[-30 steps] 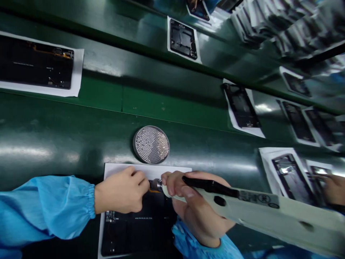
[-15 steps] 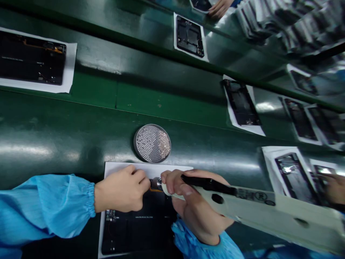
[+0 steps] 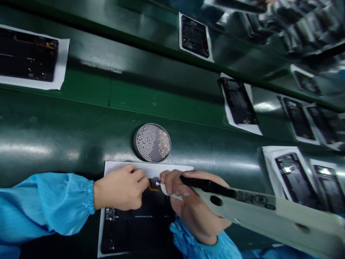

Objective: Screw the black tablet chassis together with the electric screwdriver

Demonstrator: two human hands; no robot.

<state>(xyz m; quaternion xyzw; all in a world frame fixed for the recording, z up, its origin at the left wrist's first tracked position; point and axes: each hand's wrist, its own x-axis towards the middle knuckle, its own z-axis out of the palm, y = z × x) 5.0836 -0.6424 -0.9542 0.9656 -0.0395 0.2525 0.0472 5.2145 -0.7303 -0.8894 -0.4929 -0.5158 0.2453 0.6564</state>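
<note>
In my right hand [image 3: 185, 194] I grip a pale electric screwdriver [image 3: 258, 212] with a black lever along its top. Its metal nose [image 3: 155, 183] points left, over the upper edge of a black tablet-like device [image 3: 137, 230] with open internals. The device lies on a white sheet [image 3: 115, 166] in front of me. My left hand [image 3: 122, 189] is closed at the screwdriver's nose, fingers curled over the device's upper edge; what its fingertips hold is hidden. Just beyond the sheet stands a round perforated dish [image 3: 152, 142], with small screws gathered at its right side.
Similar open devices lie on white sheets: one at the far left [image 3: 29, 54], one at the back [image 3: 194, 36], one at the right [image 3: 239, 102] and several farther right. A green strip [image 3: 159, 97] runs across behind the dish. Stacked parts [image 3: 304, 28] blur at upper right.
Both hands and the screwdriver stay nearly in place. The devices on the strip behind the dish have shifted slightly left, the one at the back slightly right. Another person's hands have left the right edge and the top.
</note>
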